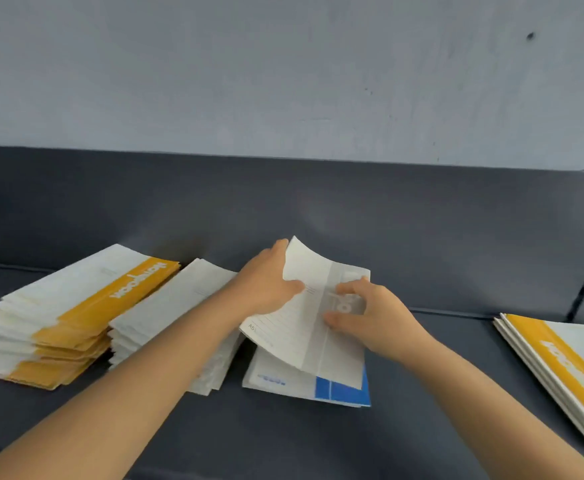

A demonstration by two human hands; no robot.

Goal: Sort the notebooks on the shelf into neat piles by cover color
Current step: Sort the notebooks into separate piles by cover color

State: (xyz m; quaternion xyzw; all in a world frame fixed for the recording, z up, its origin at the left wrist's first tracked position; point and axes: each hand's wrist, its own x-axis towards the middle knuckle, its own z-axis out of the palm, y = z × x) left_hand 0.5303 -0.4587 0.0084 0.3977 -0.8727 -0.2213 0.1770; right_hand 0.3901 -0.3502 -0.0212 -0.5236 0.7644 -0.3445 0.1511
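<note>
The fingers of our left hand pinch the far left edge of the grey-banded notebook; our right hand grips its grey band with curled fingers. Light and floppy, it bows, so we judge a spine-side hold steadier. Its long axis runs near-to-far, tilted over the blue notebook at the middle of the shelf.

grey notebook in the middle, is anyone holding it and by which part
Both hands hold the grey notebook: the left hand grips its left edge, the right hand holds its grey band.
</note>
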